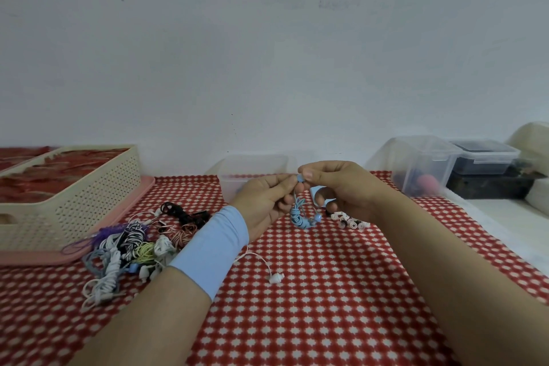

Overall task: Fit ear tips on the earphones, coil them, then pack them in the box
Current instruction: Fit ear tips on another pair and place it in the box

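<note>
My left hand [267,199] and my right hand [341,187] meet above the red patterned cloth. Between their fingertips they pinch the bud end of a pair of blue earphones [301,214]. The blue cable hangs down from the fingers in a bundled coil that touches the cloth. A small heap of loose ear tips [349,220] lies just right of the coil, under my right hand. Behind my hands stands a clear plastic box [252,169]. A pile of tangled earphones [133,244] in several colours lies to the left.
A cream perforated basket [68,196] sits on a pink tray [130,211] at the left. A white earbud [274,278] on its cable lies near my left forearm. Clear lidded containers [427,166] and a dark box [487,157] stand at the right by the wall.
</note>
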### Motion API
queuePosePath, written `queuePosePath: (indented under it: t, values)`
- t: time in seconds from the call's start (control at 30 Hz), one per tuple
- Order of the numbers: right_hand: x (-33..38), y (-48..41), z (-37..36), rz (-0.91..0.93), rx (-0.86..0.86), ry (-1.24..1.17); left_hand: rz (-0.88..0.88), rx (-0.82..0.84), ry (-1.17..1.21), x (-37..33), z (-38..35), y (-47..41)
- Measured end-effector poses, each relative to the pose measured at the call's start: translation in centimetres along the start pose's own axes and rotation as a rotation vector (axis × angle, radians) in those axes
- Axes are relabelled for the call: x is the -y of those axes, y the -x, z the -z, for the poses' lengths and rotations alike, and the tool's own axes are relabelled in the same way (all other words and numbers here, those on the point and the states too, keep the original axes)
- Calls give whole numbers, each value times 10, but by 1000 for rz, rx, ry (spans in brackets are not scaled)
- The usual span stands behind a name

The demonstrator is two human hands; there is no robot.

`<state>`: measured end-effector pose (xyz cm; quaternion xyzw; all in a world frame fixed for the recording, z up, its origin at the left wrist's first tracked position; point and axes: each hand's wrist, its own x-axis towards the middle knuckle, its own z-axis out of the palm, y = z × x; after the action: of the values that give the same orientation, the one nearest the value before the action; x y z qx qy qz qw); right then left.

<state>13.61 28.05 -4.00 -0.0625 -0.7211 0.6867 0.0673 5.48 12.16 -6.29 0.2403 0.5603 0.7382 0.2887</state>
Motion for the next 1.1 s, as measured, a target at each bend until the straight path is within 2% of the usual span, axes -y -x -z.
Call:
queuePosePath:
  t: [0.2,0.57,0.83,0.97,1.1]
  values:
    - [3,5,6,49,-87,150,-115,-142,-284,7,1,-4]
    - [10,6,9,101,-68,442,-85,-134,-362,7,4,-7]
    - [10,5,6,110,-84,461,-68,-134,-358,8,5,-7]
    - [12,9,9,57,-25,311,-69,-55,-260,5,6,-5]
    - [8,9,8,0,-21,211,-39,25,-256,5,10,-3]
